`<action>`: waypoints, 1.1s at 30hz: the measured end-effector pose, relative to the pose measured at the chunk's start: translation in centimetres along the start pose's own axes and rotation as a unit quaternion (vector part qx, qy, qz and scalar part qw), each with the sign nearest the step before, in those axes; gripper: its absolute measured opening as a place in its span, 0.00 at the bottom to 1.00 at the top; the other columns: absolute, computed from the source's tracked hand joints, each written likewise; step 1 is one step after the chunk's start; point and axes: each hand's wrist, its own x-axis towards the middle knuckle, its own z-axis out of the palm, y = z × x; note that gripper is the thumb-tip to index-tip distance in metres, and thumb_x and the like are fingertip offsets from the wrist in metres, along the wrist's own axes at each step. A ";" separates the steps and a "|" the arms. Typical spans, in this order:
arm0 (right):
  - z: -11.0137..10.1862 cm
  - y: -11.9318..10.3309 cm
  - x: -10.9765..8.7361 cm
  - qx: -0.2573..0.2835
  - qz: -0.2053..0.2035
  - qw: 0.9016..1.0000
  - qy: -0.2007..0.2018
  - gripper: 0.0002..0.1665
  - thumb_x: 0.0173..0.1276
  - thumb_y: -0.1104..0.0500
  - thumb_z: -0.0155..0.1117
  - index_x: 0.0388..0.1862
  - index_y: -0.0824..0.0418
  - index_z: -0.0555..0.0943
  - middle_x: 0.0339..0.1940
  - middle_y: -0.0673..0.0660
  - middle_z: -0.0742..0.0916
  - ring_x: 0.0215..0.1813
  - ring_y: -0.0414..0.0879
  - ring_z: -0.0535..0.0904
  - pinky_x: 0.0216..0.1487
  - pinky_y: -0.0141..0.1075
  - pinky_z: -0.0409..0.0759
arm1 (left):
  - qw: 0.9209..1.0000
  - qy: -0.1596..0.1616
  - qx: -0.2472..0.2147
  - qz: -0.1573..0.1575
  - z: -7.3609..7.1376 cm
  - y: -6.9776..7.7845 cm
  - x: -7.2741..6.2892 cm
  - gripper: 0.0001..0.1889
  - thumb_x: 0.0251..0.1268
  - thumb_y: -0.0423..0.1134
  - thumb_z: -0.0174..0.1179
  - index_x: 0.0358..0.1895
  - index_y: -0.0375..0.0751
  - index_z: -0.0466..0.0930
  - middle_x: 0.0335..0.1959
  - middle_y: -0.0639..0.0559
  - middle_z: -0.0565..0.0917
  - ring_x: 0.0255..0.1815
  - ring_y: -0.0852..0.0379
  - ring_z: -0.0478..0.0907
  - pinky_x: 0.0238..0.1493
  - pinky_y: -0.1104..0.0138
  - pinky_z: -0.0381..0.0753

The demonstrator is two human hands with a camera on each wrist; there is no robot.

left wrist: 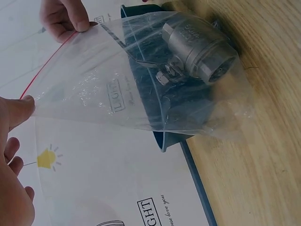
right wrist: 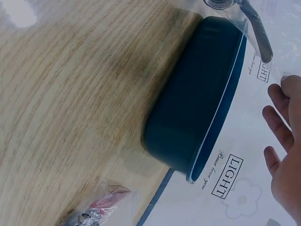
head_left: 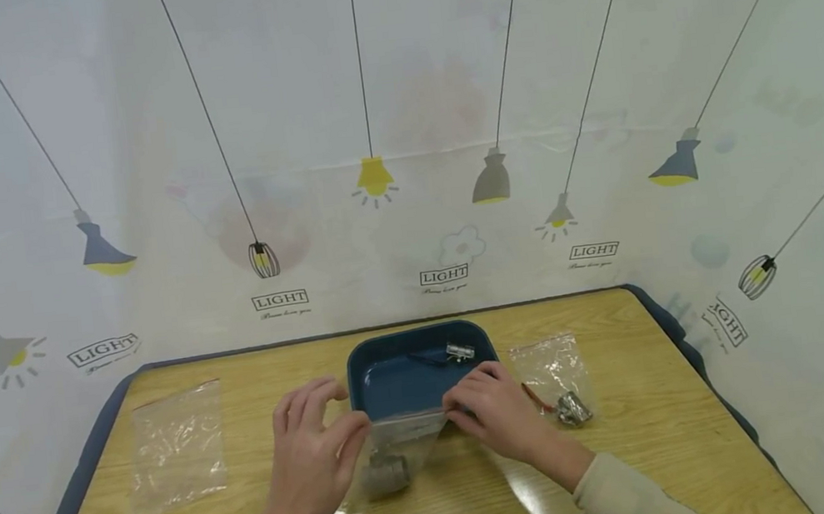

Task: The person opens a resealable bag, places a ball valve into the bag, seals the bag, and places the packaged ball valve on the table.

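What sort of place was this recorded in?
Probably a screened-off tabletop workstation: a wood-grain table, lamp-printed sheeting on three sides, and a ball valve in a clear zip bag.

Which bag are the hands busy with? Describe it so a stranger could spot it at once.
On the wooden table, find the blue tray. At its near side, a clear bag hangs between the left hand and the right hand, a grey metal valve inside. Only this one is held up: the left bag and the right bag lie on the table.
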 end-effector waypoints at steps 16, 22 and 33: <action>0.5 -0.1 -0.5 -0.027 0.038 0.998 -0.039 0.03 0.68 0.50 0.62 0.36 0.46 0.77 0.34 0.41 0.85 0.42 0.38 0.80 0.53 0.40 0.74 | 1.000 0.002 -0.013 -0.001 0.4 0.5 0.0 0.17 0.72 0.51 0.51 0.27 0.49 0.83 0.45 0.48 0.78 0.58 0.45 0.71 0.57 0.50 0.60; 0.7 -0.1 -0.8 0.101 0.103 0.986 -0.080 0.03 0.68 0.48 0.63 0.38 0.44 0.80 0.34 0.38 0.85 0.41 0.35 0.80 0.54 0.42 0.77 | 1.000 0.000 -0.025 -0.013 0.2 0.5 -0.1 0.11 0.65 0.47 0.59 0.27 0.48 0.83 0.45 0.48 0.78 0.58 0.44 0.71 0.58 0.51 0.60; 3.3 -1.2 -2.3 0.429 0.241 0.863 -0.113 0.16 0.63 0.50 0.69 0.49 0.52 0.81 0.44 0.50 0.87 0.48 0.41 0.82 0.51 0.35 0.80 | 0.999 -0.003 -0.037 -0.034 -0.3 0.5 -0.4 0.04 0.55 0.42 0.65 0.27 0.48 0.83 0.46 0.48 0.78 0.59 0.45 0.71 0.59 0.52 0.59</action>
